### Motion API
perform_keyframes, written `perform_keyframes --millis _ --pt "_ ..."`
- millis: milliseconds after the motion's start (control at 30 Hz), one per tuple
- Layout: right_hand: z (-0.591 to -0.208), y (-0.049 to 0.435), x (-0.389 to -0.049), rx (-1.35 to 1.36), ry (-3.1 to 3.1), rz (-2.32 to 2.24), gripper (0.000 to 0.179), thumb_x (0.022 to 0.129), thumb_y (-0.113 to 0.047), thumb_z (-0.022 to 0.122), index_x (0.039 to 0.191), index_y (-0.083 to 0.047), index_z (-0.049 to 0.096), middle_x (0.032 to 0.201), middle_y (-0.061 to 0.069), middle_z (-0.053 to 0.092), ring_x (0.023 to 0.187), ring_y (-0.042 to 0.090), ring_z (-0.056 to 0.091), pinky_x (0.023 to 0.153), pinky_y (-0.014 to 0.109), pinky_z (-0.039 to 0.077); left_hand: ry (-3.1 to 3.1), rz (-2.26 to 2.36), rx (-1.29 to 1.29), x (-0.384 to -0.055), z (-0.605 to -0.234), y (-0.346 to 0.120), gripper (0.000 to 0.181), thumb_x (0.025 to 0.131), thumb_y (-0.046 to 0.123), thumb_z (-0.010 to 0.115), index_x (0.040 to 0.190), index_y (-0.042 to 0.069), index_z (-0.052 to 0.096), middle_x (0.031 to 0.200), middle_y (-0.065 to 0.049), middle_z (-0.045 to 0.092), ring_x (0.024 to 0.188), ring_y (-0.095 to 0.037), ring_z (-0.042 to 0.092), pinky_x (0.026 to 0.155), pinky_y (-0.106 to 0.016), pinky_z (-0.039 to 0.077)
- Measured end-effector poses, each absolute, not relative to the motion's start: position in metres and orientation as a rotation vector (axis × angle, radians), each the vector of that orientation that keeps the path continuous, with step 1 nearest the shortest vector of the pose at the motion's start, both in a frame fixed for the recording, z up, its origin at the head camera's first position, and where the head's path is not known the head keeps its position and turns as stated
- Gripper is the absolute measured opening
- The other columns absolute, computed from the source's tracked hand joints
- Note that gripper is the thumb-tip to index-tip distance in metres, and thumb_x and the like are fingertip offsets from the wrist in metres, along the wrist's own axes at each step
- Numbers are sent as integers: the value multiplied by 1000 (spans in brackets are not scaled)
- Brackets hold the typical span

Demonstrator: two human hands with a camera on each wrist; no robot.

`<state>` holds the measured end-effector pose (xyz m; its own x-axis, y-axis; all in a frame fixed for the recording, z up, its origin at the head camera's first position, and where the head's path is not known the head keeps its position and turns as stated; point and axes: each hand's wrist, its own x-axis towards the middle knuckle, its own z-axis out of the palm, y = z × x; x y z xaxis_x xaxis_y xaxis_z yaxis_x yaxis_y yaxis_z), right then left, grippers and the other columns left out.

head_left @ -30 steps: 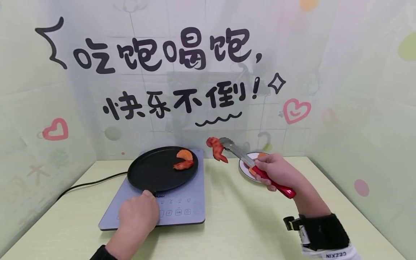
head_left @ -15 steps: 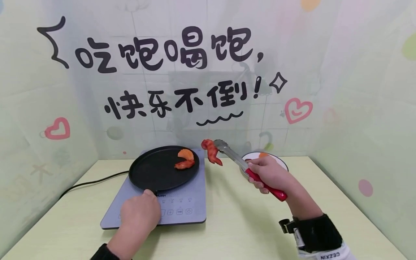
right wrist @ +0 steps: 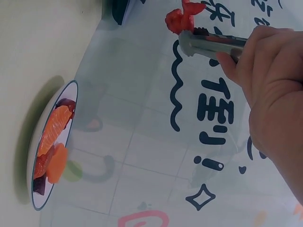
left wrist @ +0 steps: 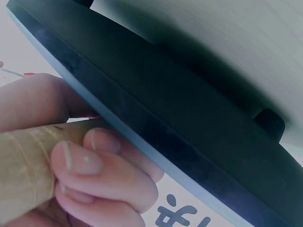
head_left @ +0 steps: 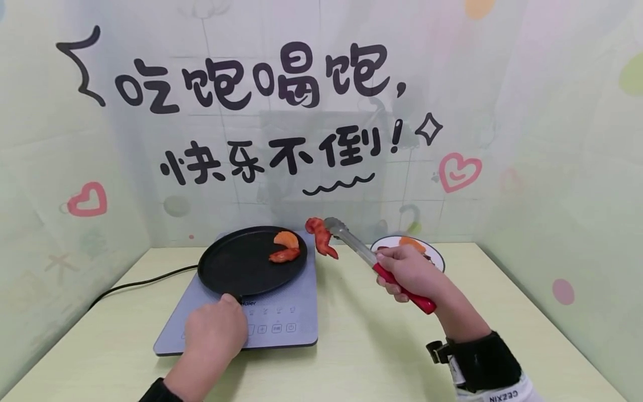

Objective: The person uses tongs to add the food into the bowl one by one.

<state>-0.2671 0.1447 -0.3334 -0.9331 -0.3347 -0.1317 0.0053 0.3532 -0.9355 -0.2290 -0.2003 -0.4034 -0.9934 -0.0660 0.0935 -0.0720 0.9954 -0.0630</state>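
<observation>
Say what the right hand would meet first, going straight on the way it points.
Likely the printed backdrop; in the head view the line from the right hand through the tongs passes above the pan, though depth is unclear.

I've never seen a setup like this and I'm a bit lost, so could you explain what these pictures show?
There's no machine, just a person's left hand and right hand. The wide picture comes from a head camera; the two close ones come from wrist cameras. The table bears a cooktop under a pan with two food pieces, and a plate of more food. The left hand grips the pan's handle. The right hand holds tongs, which pinch a red piece in the air.
</observation>
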Motion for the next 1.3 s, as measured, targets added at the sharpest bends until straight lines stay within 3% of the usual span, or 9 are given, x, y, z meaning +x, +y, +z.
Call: perform_keyframes --millis 400,633,833,1067,1300 --pt "-334 137 -282 -319 2316 -1606 22 113 -19 47 105 0 54 75 5 58 53 10 44 50 20 44 -3070 79 115 -231 -401 -201 28 103 14 54 105 -14 57 68 -13 57 61 -25 57 55 -40 49" --pt "-328 128 -293 -341 2317 -1570 28 113 -23 51 123 3 58 76 5 59 53 10 45 52 19 45 -3075 59 126 -231 -402 -201 28 104 14 52 101 -13 56 67 -13 57 61 -25 57 55 -41 50" --pt "-325 119 -304 -346 2318 -1558 25 113 -21 49 112 2 58 74 4 58 52 10 45 52 19 45 -3087 57 121 -231 -402 -201 28 104 14 52 104 -13 56 67 -13 57 62 -25 57 56 -42 50" --pt "-328 114 -310 -314 2281 -1601 26 114 -19 48 115 4 61 74 6 57 51 11 44 50 20 43 -3073 49 105 -232 -402 -200 25 103 14 52 97 -10 55 67 -13 56 62 -25 57 56 -42 50" --pt "-331 104 -318 -276 2272 -1581 31 113 -19 50 133 1 60 77 7 59 53 11 44 51 20 43 -3088 65 101 -232 -401 -199 26 103 13 53 102 -13 56 69 -14 59 63 -25 58 57 -43 52"
